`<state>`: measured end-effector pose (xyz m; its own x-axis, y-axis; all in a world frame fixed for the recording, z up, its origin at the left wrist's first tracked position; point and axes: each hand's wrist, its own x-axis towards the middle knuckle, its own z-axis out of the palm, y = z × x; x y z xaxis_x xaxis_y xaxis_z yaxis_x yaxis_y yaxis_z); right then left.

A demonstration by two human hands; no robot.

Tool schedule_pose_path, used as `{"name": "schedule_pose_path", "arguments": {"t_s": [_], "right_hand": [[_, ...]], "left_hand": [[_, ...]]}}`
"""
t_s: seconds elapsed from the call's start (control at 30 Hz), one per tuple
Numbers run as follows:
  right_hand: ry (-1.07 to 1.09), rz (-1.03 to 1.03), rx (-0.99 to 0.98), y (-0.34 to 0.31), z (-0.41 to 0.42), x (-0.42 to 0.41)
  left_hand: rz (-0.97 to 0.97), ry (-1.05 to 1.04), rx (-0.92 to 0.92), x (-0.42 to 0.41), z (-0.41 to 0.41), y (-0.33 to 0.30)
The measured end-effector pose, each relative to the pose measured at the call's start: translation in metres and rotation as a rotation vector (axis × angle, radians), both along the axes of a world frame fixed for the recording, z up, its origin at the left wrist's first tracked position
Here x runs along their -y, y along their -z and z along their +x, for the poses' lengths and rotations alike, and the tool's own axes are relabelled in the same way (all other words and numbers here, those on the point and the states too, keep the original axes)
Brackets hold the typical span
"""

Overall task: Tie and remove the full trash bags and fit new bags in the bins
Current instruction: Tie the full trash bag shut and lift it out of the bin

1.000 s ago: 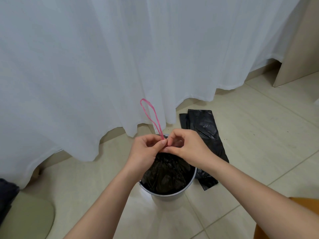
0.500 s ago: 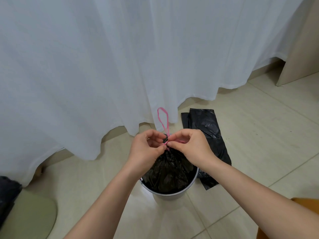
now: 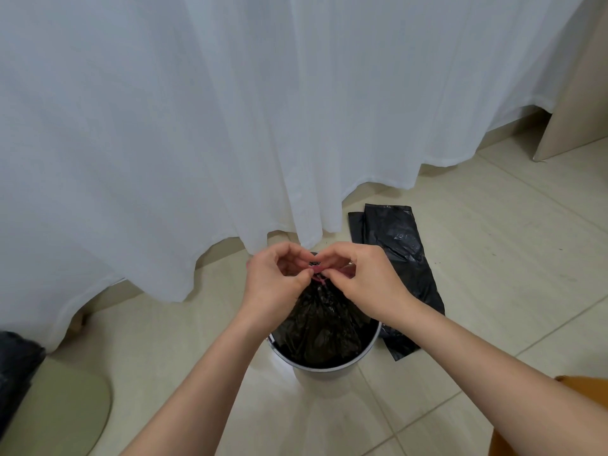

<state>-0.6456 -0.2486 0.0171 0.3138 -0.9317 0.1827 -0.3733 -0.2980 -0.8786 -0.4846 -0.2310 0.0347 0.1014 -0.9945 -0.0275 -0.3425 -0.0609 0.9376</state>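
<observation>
A small round bin (image 3: 329,368) with a pale rim stands on the tiled floor. A full black trash bag (image 3: 320,327) sits inside it, its mouth gathered to a point. Both hands meet over that point. My left hand (image 3: 274,284) and my right hand (image 3: 365,284) each pinch the pink drawstring (image 3: 318,278), which shows only as a short bit between the fingertips. A flat folded black bag (image 3: 399,251) lies on the floor just right of the bin, partly behind my right wrist.
A white curtain (image 3: 230,110) hangs right behind the bin, down to the floor. A beige panel (image 3: 579,103) stands at the far right. A dark object (image 3: 16,366) and a pale green mat (image 3: 65,409) lie at the lower left. Orange fabric (image 3: 566,383) shows at the lower right.
The tall pink drawstring loop above my hands has shrunk and is now pulled down out of sight between my fingers. Both hands stay over the bag's gathered mouth.
</observation>
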Motion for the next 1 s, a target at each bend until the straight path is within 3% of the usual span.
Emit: {"name": "schedule_pose_path", "arguments": {"t_s": [0.13, 0.33, 0.5, 0.8, 1.0], "right_hand": [[-0.036, 0.001, -0.008, 0.001, -0.001, 0.002], [-0.083, 0.252, 0.179, 0.001, -0.004, 0.006], [-0.082, 0.351, 0.286, 0.003, -0.005, 0.008], [-0.054, 0.354, 0.266, 0.001, -0.009, 0.012], [-0.018, 0.371, 0.212, -0.002, -0.013, 0.016]], "left_hand": [[-0.009, -0.005, -0.021, 0.000, -0.001, 0.000], [-0.015, -0.008, -0.008, 0.001, 0.001, 0.003], [-0.099, 0.012, 0.204, 0.003, 0.002, 0.009], [-0.040, 0.115, 0.124, 0.001, 0.000, 0.012], [-0.079, 0.108, 0.240, 0.003, 0.003, 0.012]]}}
